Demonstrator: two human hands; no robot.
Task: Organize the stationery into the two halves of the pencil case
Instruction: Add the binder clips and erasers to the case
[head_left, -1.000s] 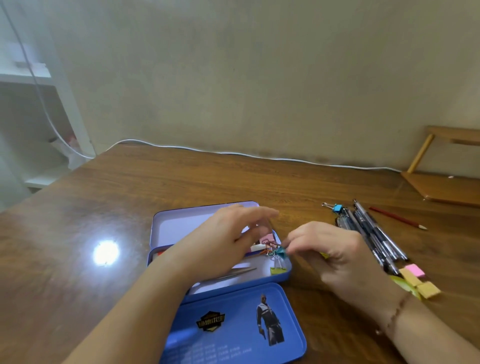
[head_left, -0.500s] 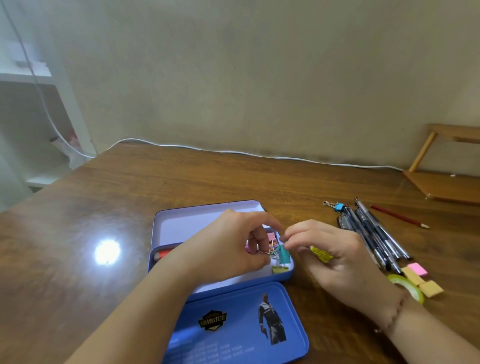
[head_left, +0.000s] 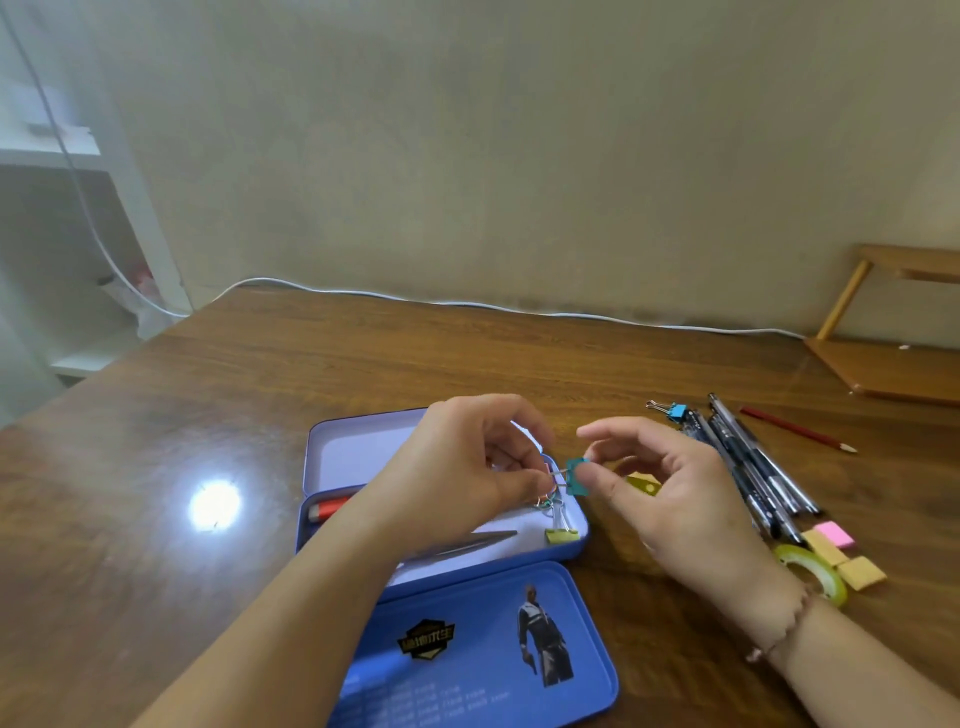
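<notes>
Overhead, left hand (head_left: 467, 467) pinches clip wires; right hand (head_left: 670, 488) pinches teal clip (head_left: 575, 476) above the pencil case (head_left: 447, 571).

A teal binder clip (head_left: 576, 476) and a yellow one (head_left: 561, 535) are seen above the blue pencil case (head_left: 441, 582); a pink eraser (head_left: 834, 534) is seen to its right.

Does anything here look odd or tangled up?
Yes. The binder clips are snagged together: a teal clip pinched by the right hand is linked by its wire handles to a yellow clip dangling under the left hand, above the pencil case.
</notes>
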